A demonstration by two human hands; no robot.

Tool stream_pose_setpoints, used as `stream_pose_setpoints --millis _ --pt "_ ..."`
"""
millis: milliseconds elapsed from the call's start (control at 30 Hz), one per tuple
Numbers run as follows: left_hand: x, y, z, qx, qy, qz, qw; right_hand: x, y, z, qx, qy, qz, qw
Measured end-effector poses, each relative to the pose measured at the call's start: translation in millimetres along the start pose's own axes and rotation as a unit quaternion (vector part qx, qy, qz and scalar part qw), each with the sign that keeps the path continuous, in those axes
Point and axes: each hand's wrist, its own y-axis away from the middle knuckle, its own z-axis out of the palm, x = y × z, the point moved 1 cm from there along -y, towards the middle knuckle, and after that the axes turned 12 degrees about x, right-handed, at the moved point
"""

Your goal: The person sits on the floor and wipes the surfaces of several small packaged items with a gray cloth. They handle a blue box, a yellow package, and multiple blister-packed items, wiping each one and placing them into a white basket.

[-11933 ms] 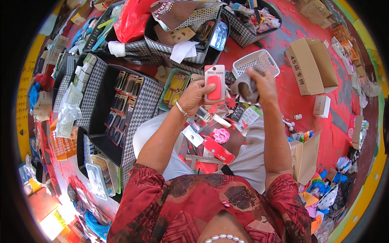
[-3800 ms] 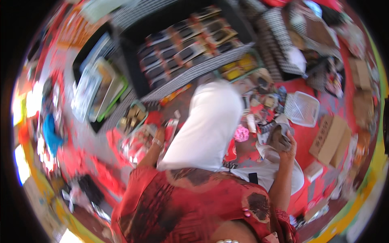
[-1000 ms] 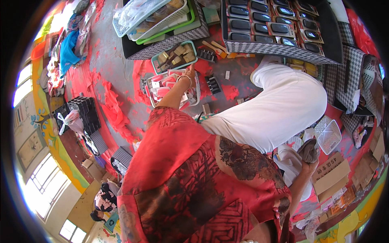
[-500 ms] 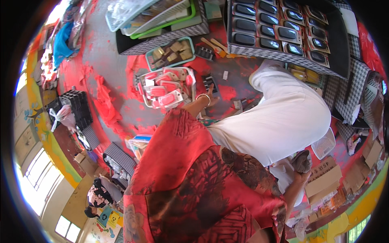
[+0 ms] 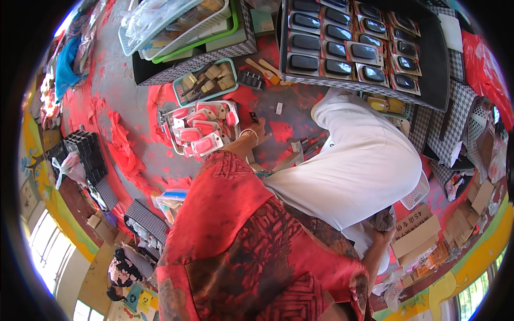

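My left hand [image 5: 259, 131], with a bracelet at the wrist, reaches to the floor and is closed on a small black plastic piece [image 5: 253, 116] at its fingertips. Just left of it stands a white basket [image 5: 172, 140] full of red items in clear packs [image 5: 202, 127]. At the lower right, my right hand [image 5: 382, 236] is closed around a dark grey-brown, shoe-like item [image 5: 383, 220] beside my white trouser leg; its fingers are partly hidden. A ribbed black tray [image 5: 250, 80] lies farther off, beside a green basket [image 5: 234, 65] of wooden-looking blocks.
Ahead right, a patterned box [image 5: 348, 87] holds rows of carded black brushes. Stacked baskets [image 5: 184, 40] stand ahead left. Wooden-handled tools [image 5: 266, 68] and a small white piece [image 5: 279, 108] lie on the red-stained floor. A cardboard box [image 5: 415, 234] sits at right; a person [image 5: 127, 266] is behind left.
The view has shifted, so most things sit farther left and lower. My left hand has closed on the black piece, which lay flat under its fingers. My right hand stays on the shoe-like item.
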Motion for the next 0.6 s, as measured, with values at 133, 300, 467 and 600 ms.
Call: stream_pose_setpoints --millis 133,300,467,600 --pt "-4.5 -9.0 6.2 0.039 -0.003 0.034 0.999 -0.8 5.1 2.0 -0.007 0.007 -0.005 1.0" --pt "2.9 -22.3 20.1 0.015 -0.041 0.058 0.997 -8.7 -11.1 -25.5 -0.048 -0.056 0.037 0.997" --pt "24.2 -27.0 14.7 -0.093 -0.119 0.015 0.988 -7.0 -13.9 -22.0 -0.044 -0.063 0.013 0.997" --pt "30.7 -21.4 8.7 -0.074 -0.108 0.018 0.991 -3.8 0.2 -5.5 0.034 -0.016 -0.016 0.999"
